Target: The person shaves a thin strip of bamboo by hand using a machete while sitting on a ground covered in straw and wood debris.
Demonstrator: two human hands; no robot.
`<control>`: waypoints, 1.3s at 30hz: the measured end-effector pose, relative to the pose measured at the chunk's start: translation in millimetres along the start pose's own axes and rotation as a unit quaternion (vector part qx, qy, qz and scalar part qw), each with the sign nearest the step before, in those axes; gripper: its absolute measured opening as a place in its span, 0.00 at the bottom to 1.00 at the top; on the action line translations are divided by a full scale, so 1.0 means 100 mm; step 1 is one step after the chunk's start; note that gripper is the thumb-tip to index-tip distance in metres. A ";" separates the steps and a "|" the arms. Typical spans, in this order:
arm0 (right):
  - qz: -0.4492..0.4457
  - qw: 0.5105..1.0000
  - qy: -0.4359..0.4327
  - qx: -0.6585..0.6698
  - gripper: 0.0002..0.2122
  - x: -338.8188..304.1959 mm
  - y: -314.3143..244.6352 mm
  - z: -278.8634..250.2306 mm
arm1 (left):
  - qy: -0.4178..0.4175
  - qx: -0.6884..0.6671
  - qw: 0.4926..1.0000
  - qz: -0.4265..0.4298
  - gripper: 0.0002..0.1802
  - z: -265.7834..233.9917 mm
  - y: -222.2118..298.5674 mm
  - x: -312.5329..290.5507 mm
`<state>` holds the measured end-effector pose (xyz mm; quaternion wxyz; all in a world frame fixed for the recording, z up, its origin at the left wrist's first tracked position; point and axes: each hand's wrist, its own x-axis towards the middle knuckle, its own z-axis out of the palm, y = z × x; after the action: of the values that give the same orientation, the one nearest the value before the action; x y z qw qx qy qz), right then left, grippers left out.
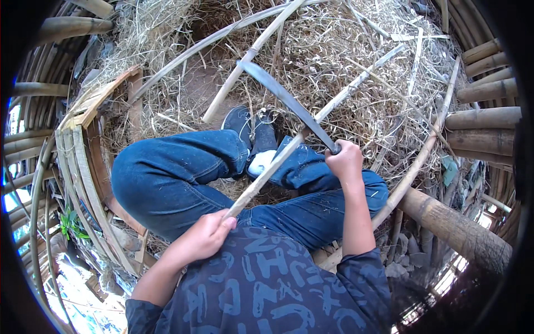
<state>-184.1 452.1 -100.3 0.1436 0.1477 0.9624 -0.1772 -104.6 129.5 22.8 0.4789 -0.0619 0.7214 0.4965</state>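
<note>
A person seated cross-legged amid curly pale shavings point(328, 61) grips a long wooden stick point(272, 167) in the left hand point(208, 236) and a hook-tipped machete point(283, 97) in the right hand point(345, 162). The left hand is closed around the stick's near end, low in front of the waist, with the thumb lying along the wood. From there the stick slants up and to the right between the bent knees, its far end over the heap of shavings. The right hand is clenched about the machete's handle, mostly hidden by the fingers, above the right shin. The dark blade points forward and to the left, crossing over the stick near its middle; whether the edge bites into the wood cannot be told.

The person wears blue jeans point(172, 172), dark shoes point(238, 121) and a dark patterned shirt point(250, 284). Beyond the feet, a loose pole point(231, 89) lies slanting on the ground, with a longer, grayish strip point(194, 50) passing near its upper part. At left stands a slatted wooden frame point(75, 150), with a small green plant point(72, 224) beside it. At right, a thick log point(453, 225) juts in beside a long slender pole point(425, 153), near a wall of stacked bamboo point(484, 119).
</note>
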 end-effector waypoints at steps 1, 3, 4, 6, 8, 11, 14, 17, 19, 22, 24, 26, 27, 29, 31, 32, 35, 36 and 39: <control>-0.013 1.000 0.020 -0.019 0.08 0.03 0.03 -0.04 | -0.001 0.002 1.000 -0.001 0.14 0.01 -0.01 0.02; -0.013 0.999 0.038 -0.025 0.09 -0.02 -0.04 -0.07 | -0.004 0.009 1.000 -0.005 0.14 0.01 -0.01 0.06; -0.011 0.998 0.045 -0.030 0.09 -0.09 -0.10 -0.09 | -0.002 0.008 1.000 -0.023 0.15 -0.01 -0.02 0.06; -0.028 1.000 0.009 0.000 0.11 -0.25 -0.25 -0.06 | -0.007 -0.011 1.000 -0.017 0.15 -0.01 -0.03 0.07; -0.086 0.996 -0.017 0.017 0.10 -0.42 -0.35 0.04 | -0.005 -0.024 1.000 -0.019 0.15 0.03 -0.03 0.09; -0.151 0.988 0.001 0.024 0.08 -0.41 -0.34 0.11 | -0.004 0.003 1.000 -0.027 0.15 0.03 0.00 0.00; -0.039 0.998 0.032 0.029 0.07 -0.01 -0.04 0.11 | 0.005 -0.002 0.998 -0.065 0.15 -0.02 -0.04 -0.19; 0.084 0.994 0.044 0.063 0.09 0.23 0.08 -0.05 | -0.002 -0.008 0.997 -0.074 0.15 -0.02 -0.04 -0.21; 0.073 0.996 0.035 0.035 0.12 0.17 0.09 -0.06 | -0.009 -0.003 0.999 -0.050 0.15 0.01 -0.08 -0.13; 0.041 0.998 0.001 0.057 0.13 -0.11 -0.14 -0.08 | -0.006 -0.025 0.998 -0.058 0.15 0.01 -0.09 -0.08; -0.081 0.996 -0.011 0.024 0.13 -0.31 -0.20 0.04 | -0.006 -0.016 0.998 -0.061 0.15 0.01 -0.10 -0.06; -0.148 0.988 -0.044 0.013 0.13 -0.34 -0.22 0.07 | -0.001 0.015 0.997 -0.076 0.14 -0.03 -0.05 -0.11; -0.114 0.992 -0.042 0.013 0.12 -0.27 -0.18 0.07 | 0.005 0.011 0.996 -0.084 0.14 -0.03 -0.05 -0.15; -0.051 0.998 -0.042 0.014 0.11 0.00 0.00 0.09 | 0.020 0.000 0.995 -0.102 0.13 -0.03 -0.07 -0.30; 0.073 0.995 0.042 0.045 0.10 0.26 0.24 0.08 | 0.012 0.002 0.993 -0.118 0.12 -0.05 -0.04 -0.36; 0.087 0.995 0.040 0.042 0.10 0.31 0.32 0.01 | 0.011 0.009 0.995 -0.101 0.12 -0.03 -0.05 -0.38; 0.079 0.996 0.025 0.039 0.13 0.28 0.29 -0.12 | 0.004 0.005 0.995 -0.095 0.12 -0.03 -0.13 -0.34; 0.062 0.997 0.020 0.038 0.13 0.20 0.22 -0.09 | 0.001 -0.005 0.995 -0.102 0.12 -0.05 -0.18 -0.32; -0.015 0.999 0.007 0.029 0.12 -0.07 -0.01 0.06 | -0.011 -0.067 0.989 -0.132 0.13 -0.07 -0.20 -0.28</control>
<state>-176.4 447.1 -103.0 0.1294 0.1385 0.9599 -0.2065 -82.7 103.3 30.8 0.5432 -0.1834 0.6663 0.4768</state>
